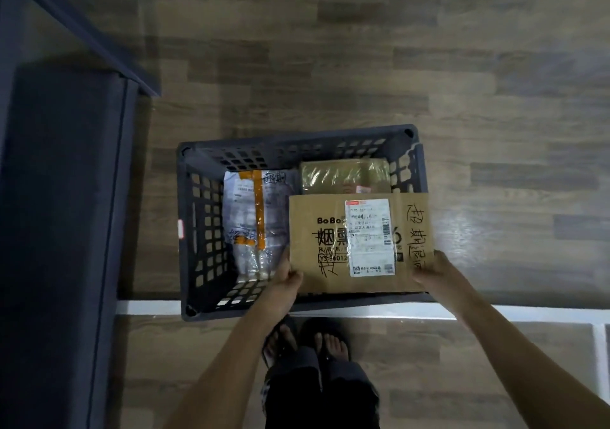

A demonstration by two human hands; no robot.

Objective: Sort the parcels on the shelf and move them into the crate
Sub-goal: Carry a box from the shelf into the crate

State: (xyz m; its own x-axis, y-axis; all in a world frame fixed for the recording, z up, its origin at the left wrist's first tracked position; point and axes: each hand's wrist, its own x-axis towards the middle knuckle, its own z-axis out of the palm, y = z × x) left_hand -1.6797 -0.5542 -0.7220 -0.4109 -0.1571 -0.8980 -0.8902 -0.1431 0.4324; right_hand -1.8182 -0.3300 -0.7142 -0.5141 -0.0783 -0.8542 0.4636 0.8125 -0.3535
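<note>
A dark grey plastic crate with perforated walls (204, 217) stands open on the floor, just beside a dark shelf unit (66, 164). Inside, along its left side, lies a grey plastic mailer bag crossed with orange tape (244, 217), with black handwriting on it. At the far right sits a brown parcel wrapped in glossy clear tape (343, 174). A flat brown cardboard box with a white shipping label and black handwriting (317, 247) is level over the crate's right half, reaching its right rim and hiding the brown parcel's near edge; the left hand (284, 280) and right hand (432, 273) grip its near corners
</note>
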